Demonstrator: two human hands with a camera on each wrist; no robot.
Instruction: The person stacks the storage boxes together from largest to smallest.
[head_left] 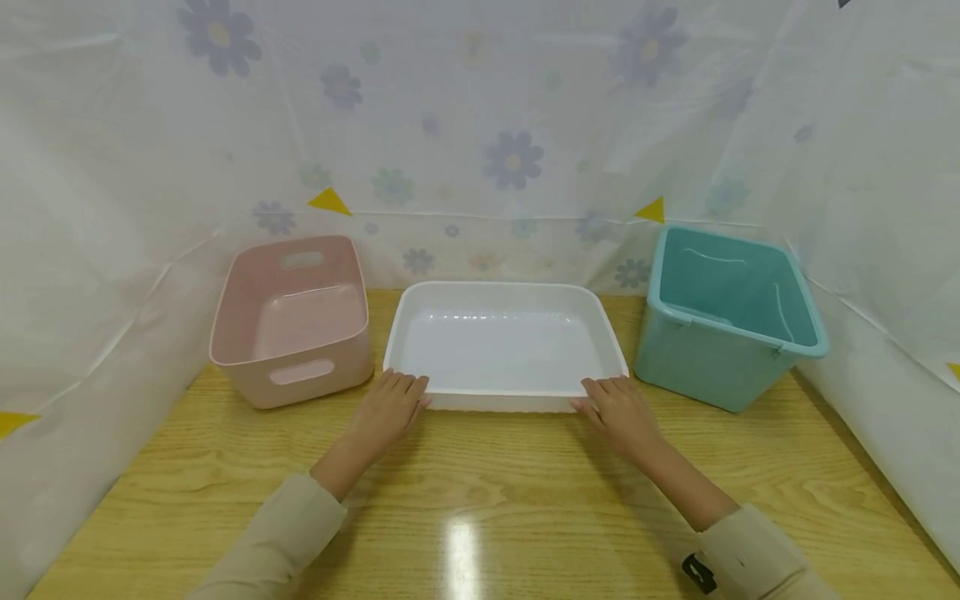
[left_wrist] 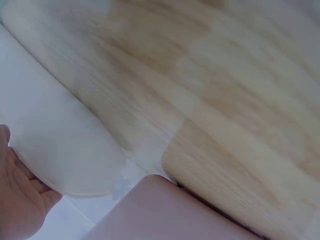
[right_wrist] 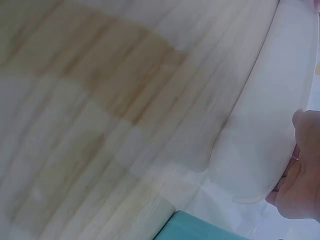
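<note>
A shallow white rectangular tray (head_left: 498, 350) sits on the wooden table between two bins. My left hand (head_left: 390, 402) holds its near left corner, with fingers over the rim and the thumb at the front wall. At the near right corner, my right hand (head_left: 617, 410) grips the rim the same way. In the left wrist view, the left hand (left_wrist: 22, 195) shows at the lower left edge, against the tray's outer wall (left_wrist: 65, 145). The right wrist view has the right hand (right_wrist: 302, 165) on the tray's rim at the right edge. Nothing lies inside the tray.
To the left stands a pink bin (head_left: 300, 375) with handle slots. A teal bin (head_left: 712, 358), taller, stands to the right. Both are close beside the tray on the wood-grain table (head_left: 525, 500). A white flowered sheet (head_left: 465, 167) hangs behind and around the sides.
</note>
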